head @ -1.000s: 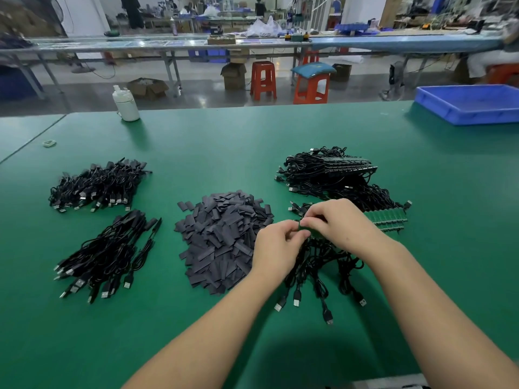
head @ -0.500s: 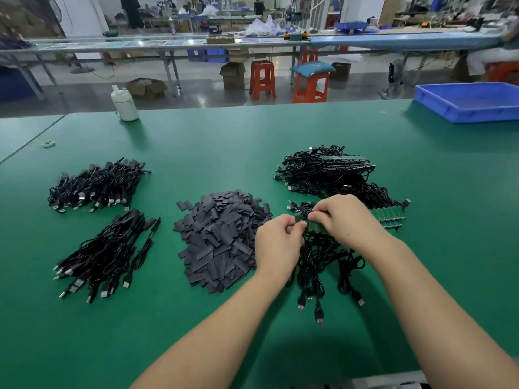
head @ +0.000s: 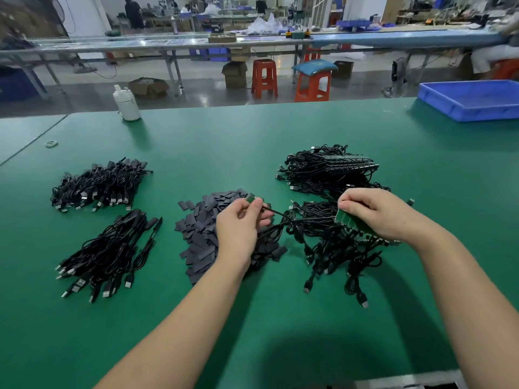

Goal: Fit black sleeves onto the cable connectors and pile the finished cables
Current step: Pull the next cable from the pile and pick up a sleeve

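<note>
Two hands: left hand (head: 242, 223) pinches one green connector (head: 250, 198); right hand (head: 376, 211) grips the connector strip (head: 354, 223).
Next: steady the connector, slide a sleeve (head: 200, 230) on squarely.

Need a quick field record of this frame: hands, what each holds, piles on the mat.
left hand: pinches a small green board with a black cable trailing from it
right hand: grips the strip of green boards
sleeve pile: loose black sleeves, centre of the mat, under the left hand
unfinished cables: tangled heap below the right hand
stacked boards with cables: behind the right hand
far-left piles: two cable bundles
stage: no sleeve in either hand
</note>
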The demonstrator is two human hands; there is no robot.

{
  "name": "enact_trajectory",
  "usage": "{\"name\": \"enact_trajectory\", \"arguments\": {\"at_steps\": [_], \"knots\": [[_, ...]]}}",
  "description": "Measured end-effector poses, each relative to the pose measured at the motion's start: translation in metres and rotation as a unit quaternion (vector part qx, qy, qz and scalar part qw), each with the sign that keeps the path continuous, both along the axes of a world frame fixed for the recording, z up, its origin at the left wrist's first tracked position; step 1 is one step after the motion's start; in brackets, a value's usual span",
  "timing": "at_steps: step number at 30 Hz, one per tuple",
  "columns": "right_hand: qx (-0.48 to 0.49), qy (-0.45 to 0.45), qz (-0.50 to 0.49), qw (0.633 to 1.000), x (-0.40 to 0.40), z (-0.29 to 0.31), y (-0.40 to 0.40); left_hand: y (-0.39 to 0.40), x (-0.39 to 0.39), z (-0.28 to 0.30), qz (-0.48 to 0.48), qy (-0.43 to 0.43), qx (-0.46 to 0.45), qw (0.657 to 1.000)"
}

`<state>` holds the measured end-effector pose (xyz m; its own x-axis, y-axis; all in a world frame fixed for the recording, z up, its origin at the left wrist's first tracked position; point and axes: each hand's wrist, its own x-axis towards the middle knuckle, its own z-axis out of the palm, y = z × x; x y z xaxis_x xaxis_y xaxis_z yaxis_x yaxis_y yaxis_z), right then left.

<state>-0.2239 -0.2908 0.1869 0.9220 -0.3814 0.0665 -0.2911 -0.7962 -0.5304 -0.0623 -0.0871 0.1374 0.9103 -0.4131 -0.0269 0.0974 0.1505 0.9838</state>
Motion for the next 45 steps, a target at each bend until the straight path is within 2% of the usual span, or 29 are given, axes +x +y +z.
{"name": "enact_trajectory", "arguments": {"at_steps": [3,6,8,11,14,19,23,28,32,35,38,39,40,41,42,43,44,45], "knots": [[0.002,-0.026,0.025,0.999,-0.002,0.011,0.008,0.001,-0.002,0.005,-0.028,0.003,0.003,1.0],[-0.009,-0.061,0.032,0.998,0.003,0.02,0.02,-0.006,-0.013,0.008,-0.138,-0.038,0.035,0.989],[-0.017,-0.071,0.055,0.996,0.007,0.026,0.032,-0.015,-0.02,0.011,-0.177,-0.073,0.062,0.98],[-0.01,-0.062,0.102,0.993,0.008,0.035,0.046,-0.028,-0.021,0.02,-0.173,-0.114,0.102,0.973],[0.013,-0.047,0.139,0.989,0.007,0.041,0.051,-0.037,-0.011,0.026,-0.147,-0.119,0.12,0.975],[0.01,-0.011,0.11,0.994,0.002,0.041,0.033,-0.03,0.009,0.026,-0.063,-0.13,0.134,0.98],[-0.074,0.051,0.046,0.995,0.011,0.024,0.0,-0.009,0.013,0.024,-0.075,-0.182,0.157,0.968],[-0.182,0.166,-0.025,0.969,0.04,-0.02,-0.04,0.013,0.011,0.016,-0.125,-0.163,0.139,0.969],[-0.29,0.165,-0.083,0.939,0.055,-0.047,-0.065,0.022,0.008,0.01,-0.152,-0.122,0.119,0.974],[-0.315,0.169,-0.104,0.928,0.064,-0.061,-0.07,0.023,0.003,0.006,-0.175,-0.124,0.109,0.971],[-0.358,0.096,-0.113,0.922,0.07,-0.064,-0.053,0.023,0.001,0.001,-0.173,-0.142,0.108,0.969],[-0.344,0.055,-0.108,0.931,0.073,-0.063,-0.043,0.022,0.001,0.0,-0.168,-0.148,0.109,0.969],[-0.283,0.008,-0.101,0.954,0.074,-0.061,-0.029,0.022,0.001,-0.001,-0.162,-0.151,0.11,0.969],[-0.16,-0.024,-0.089,0.983,0.075,-0.058,-0.011,0.021,0.001,-0.001,-0.157,-0.144,0.107,0.971],[0.002,-0.032,-0.068,0.997,0.076,-0.055,0.01,0.019,0.002,-0.002,-0.15,-0.126,0.095,0.976],[0.171,-0.029,-0.037,0.984,0.076,-0.055,0.033,0.018,0.002,-0.003,-0.14,-0.103,0.081,0.981],[0.305,-0.027,-0.014,0.952,0.077,-0.056,0.052,0.016,0.004,-0.005,-0.124,-0.087,0.07,0.986],[0.392,-0.034,-0.003,0.919,0.077,-0.06,0.068,0.015,0.007,-0.007,-0.102,-0.085,0.071,0.989]]}}
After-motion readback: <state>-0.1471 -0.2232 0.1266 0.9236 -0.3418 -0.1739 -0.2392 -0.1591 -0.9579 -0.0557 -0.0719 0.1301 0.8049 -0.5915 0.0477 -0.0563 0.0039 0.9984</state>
